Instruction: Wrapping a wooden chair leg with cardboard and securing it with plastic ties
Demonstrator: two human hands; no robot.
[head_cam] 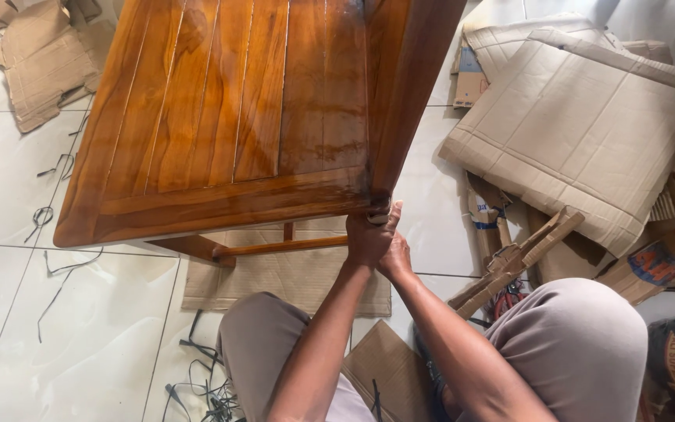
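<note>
Fingers of both hands are pressing a small pad against the wooden chair corner — closed tight. Left hand is overlapping the right hand.

Flattened cardboard sheets, torn cardboard scraps, black strap offcuts on white floor tiles.

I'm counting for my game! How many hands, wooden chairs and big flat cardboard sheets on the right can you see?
Hands: 2, left hand and right hand
Wooden chair: 1
Big flat cardboard sheet: 1
Total: 4
</note>
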